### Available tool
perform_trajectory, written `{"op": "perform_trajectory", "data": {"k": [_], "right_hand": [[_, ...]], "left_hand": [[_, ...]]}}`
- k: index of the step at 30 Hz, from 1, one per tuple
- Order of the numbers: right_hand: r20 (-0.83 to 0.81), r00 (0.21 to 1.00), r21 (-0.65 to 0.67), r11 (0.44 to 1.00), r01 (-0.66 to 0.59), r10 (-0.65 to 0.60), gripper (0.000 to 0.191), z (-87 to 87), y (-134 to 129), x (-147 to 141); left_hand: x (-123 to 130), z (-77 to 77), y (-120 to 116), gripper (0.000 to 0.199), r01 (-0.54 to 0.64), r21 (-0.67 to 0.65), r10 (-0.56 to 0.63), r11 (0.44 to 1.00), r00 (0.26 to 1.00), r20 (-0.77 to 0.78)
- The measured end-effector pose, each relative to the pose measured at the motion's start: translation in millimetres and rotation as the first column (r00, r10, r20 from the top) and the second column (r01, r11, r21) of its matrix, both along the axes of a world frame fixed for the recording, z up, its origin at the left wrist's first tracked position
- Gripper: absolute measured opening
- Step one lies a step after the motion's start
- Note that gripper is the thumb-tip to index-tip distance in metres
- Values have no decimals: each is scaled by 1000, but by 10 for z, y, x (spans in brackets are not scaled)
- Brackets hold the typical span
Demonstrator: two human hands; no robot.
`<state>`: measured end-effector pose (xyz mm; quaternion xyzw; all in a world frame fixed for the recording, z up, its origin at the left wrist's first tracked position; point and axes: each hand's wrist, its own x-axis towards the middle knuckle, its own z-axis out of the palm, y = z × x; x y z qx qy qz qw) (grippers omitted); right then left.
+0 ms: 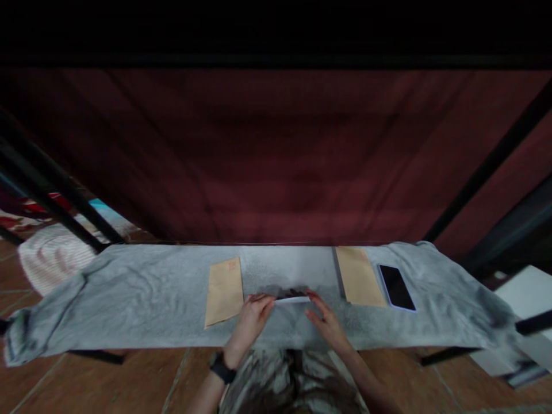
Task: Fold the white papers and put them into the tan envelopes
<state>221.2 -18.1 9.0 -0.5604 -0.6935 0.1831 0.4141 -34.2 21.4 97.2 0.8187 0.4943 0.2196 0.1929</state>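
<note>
A thin white paper shows almost edge-on above the cloth between my hands, with a dark shadow behind it. My left hand pinches its left end, fingers closed. At the right end, the fingertips of my right hand hold the paper's edge, while the thumb stands a little apart below. Just left of my left hand lies a brown envelope with small reddish print at its top corner. Several brown envelopes, apparently stacked, lie to the right of my right hand.
A phone with a dark screen and pale purple edge lies right of the stack. Grey cloth covers the narrow bench, wrinkled at both ends. A dark red panel rises behind it. Black frame bars slant at both sides; white boxes stand far right.
</note>
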Motion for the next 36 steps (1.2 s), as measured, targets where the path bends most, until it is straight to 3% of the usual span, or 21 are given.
{"op": "perform_trajectory", "data": {"k": [4,6,8,10,12,15,19,23,28,36], "right_hand": [[-66,991,-137,985,106,-116,45,108,78,-41],[-24,985,-176,970,166,-173,44,107,121,-90],[11,976,-178,960,215,-216,40,69,155,-144],[47,966,-177,949,260,-256,36,11,172,-196],[82,956,-178,939,294,-283,33,-49,173,-241],[136,942,-180,927,328,-306,32,-114,152,-271],[219,920,-166,917,362,-324,36,-134,108,-230],[352,887,-55,939,339,-299,44,-118,87,-226],[529,839,69,992,105,-125,47,-159,91,-366],[583,794,83,985,151,-171,50,-205,34,-291]], "left_hand": [[-11,25,183,31,-4,-171,34,985,985,170],[28,-21,240,30,-108,-94,123,990,978,171],[103,-108,236,35,-223,77,213,972,970,119],[217,-251,165,41,-263,244,261,933,965,40],[361,-447,46,44,-204,317,229,926,972,-45],[573,-764,-138,53,-66,302,132,951,970,-204],[713,-992,-253,56,-76,248,156,966,934,-321],[711,-990,-245,56,-74,235,153,969,929,-338],[648,-994,-208,55,-46,212,116,976,935,-335],[388,-995,-154,56,-167,247,246,955,909,-336]]}}
